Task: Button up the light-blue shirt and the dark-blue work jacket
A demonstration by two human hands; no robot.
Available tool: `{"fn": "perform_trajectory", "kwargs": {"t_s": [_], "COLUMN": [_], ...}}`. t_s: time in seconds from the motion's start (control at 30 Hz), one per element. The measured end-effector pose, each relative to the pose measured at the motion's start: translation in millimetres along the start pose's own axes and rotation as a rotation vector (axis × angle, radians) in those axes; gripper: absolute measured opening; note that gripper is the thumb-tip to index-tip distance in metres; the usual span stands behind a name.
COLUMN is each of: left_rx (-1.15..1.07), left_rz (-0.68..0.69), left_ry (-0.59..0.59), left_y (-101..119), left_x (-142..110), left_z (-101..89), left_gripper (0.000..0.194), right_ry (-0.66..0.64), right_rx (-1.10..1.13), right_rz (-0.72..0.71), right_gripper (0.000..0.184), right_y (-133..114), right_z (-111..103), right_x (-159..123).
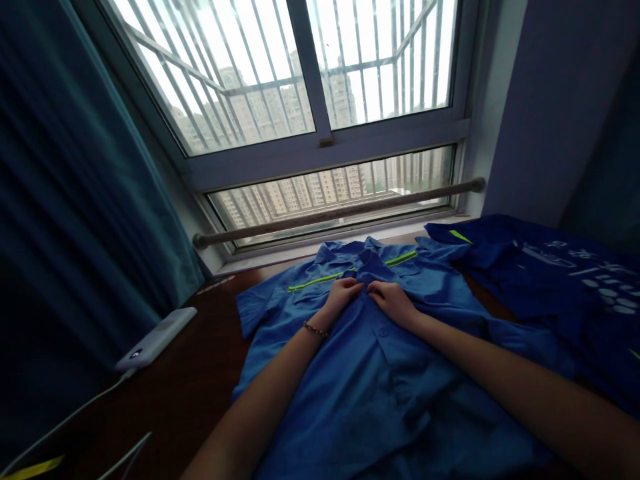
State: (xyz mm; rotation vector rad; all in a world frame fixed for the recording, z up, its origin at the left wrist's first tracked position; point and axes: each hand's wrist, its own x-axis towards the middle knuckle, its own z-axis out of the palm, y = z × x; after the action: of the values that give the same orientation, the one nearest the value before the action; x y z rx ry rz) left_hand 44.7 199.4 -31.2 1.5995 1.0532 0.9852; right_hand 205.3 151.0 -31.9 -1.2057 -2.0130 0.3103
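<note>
Blue shirt point(360, 380): lies front up, spread on the dark tabletop point(210, 360), with collar point(370, 257) toward the window point(320, 147) and lower part toward the camera. Short-sleeved; carries a yellow-green strip point(320, 279) across the chest, broken at the front opening. Creased and in shadow low down. Below the hands, on the placket point(393, 363): one button point(383, 331) visible.

Left hand point(345, 293): at the upper front opening, fingers bent and drawn together, pinched on the cloth. Beaded bracelet point(316, 329) around the wrist. Right hand point(393, 300): just beside, facing the left, thumb and fingers likewise brought together on the cloth. Only a small gap between the two sets of fingertips. Cannot tell whether a button sits in either pinch; too small and dark.

To the right, near the shirt's sleeve: darker blue garment point(530, 273), rumpled, with white lettering. To the left, well apart from the hands: white rectangular device point(160, 337), tilted in view, with white cable point(75, 417) plugged into the near end. Lower left corner: yellow strip point(35, 469).

Beyond the shirt: rail point(340, 213) across the lower pane. Far left: blue curtain point(100, 167), hanging beside the device.
</note>
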Motion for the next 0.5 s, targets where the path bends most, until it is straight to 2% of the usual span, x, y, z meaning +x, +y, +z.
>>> {"fn": "perform_trajectory", "kwargs": {"t_s": [0.13,0.27,0.4,0.5], "left_rx": [-0.182,-0.264,-0.347,-0.399], "left_rz": [-0.055,-0.087,-0.129,-0.154], "left_ry": [0.059,0.017,-0.048,-0.048], "left_y": [1.7,2.7,5.9,8.3], "left_x": [-2.9,-3.6,-5.8,-7.1], "left_z": [4.1,6.9,8.4,9.2], "left_gripper": [0.031,0.03,0.03,0.031], "right_ry": [0.017,0.031,0.081,0.117], "right_rx": [-0.069,-0.18,-0.229,-0.246], "right_rz": [0.031,0.057,-0.012,-0.043], "right_gripper": [0.013,0.014,0.014,0.016], "right_y": [-1.7,-5.2,-7.4,-8.0], "right_z": [-2.2,-3.3,-2.8,-1.8], "right_x": [-0.2,-2.6,-5.8,-7.1]}}
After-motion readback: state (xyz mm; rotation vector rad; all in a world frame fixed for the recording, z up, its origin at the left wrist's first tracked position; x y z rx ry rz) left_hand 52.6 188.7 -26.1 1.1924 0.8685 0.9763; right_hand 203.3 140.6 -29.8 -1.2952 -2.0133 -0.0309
